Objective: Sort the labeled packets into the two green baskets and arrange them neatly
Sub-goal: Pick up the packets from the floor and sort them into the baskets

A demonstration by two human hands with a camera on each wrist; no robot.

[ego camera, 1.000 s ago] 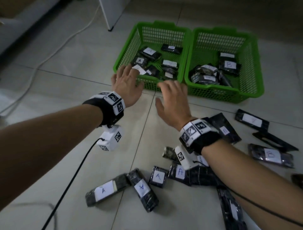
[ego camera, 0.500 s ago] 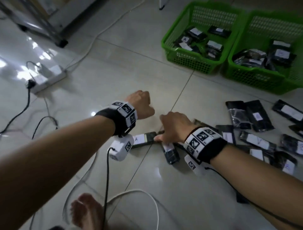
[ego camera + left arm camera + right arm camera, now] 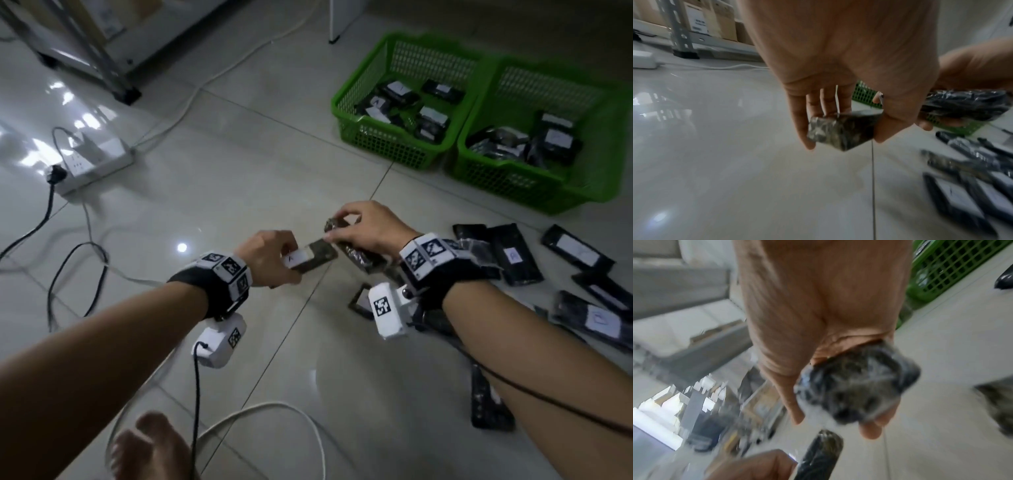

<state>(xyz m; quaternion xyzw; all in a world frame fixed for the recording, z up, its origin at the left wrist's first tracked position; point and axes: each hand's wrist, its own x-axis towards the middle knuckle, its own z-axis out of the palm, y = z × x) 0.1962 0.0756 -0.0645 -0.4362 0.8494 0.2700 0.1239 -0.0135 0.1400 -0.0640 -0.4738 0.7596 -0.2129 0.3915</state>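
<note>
My left hand (image 3: 270, 255) grips a dark packet (image 3: 310, 258) with a white label, lifted off the floor; the left wrist view shows that same packet (image 3: 840, 131) pinched between fingers and thumb. My right hand (image 3: 363, 226) holds another dark packet (image 3: 356, 255) just to the right, seen close and blurred as the packet (image 3: 857, 389) in the right wrist view. Two green baskets stand side by side at the upper right: the left basket (image 3: 383, 144) and the right basket (image 3: 507, 181), each with several labeled packets inside. Several more packets (image 3: 513, 253) lie on the floor at the right.
A white power strip (image 3: 92, 164) with cables (image 3: 68, 267) lies on the tiled floor at the left. A metal rack leg (image 3: 123, 92) stands at the upper left. A bare foot (image 3: 154, 448) and a white cable (image 3: 274, 407) are at the bottom.
Both hands came back from the baskets to the floor pile, each took hold of a packet and has lifted it. The head view swung left.
</note>
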